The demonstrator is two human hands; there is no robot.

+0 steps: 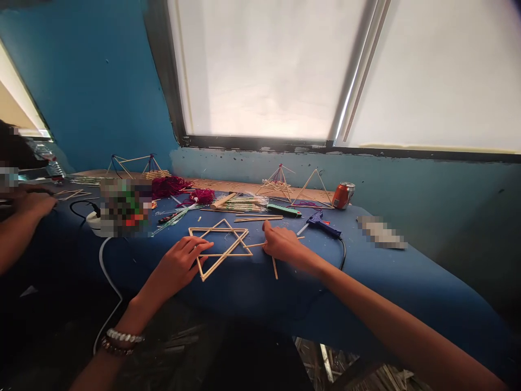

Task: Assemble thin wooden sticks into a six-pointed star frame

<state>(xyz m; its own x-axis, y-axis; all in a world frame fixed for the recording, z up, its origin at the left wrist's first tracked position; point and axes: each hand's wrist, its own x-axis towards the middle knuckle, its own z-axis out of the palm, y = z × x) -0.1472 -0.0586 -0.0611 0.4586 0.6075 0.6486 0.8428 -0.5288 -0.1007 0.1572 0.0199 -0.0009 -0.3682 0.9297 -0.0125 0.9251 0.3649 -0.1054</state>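
A six-pointed star made of thin wooden sticks (226, 255) lies on the blue table. My left hand (179, 263) grips its left side, with fingers over the sticks and the thumb beneath. Just right of the star, my right hand (283, 243) is closed on a thin wooden stick (256, 246), whose left end reaches the star's right point. Another stick (275, 269) pokes out below the right hand; whether the hand holds it I cannot tell. Beyond the right hand lie a blue glue gun (323, 224) and several loose sticks (258, 219).
At the back stand stick pyramids (280, 184), dark red yarn (169, 186), a green cutter (284, 210) and an orange can (343, 195). A white cable (106, 271) hangs over the front edge at left. Another person's hand (35, 201) is at the far left.
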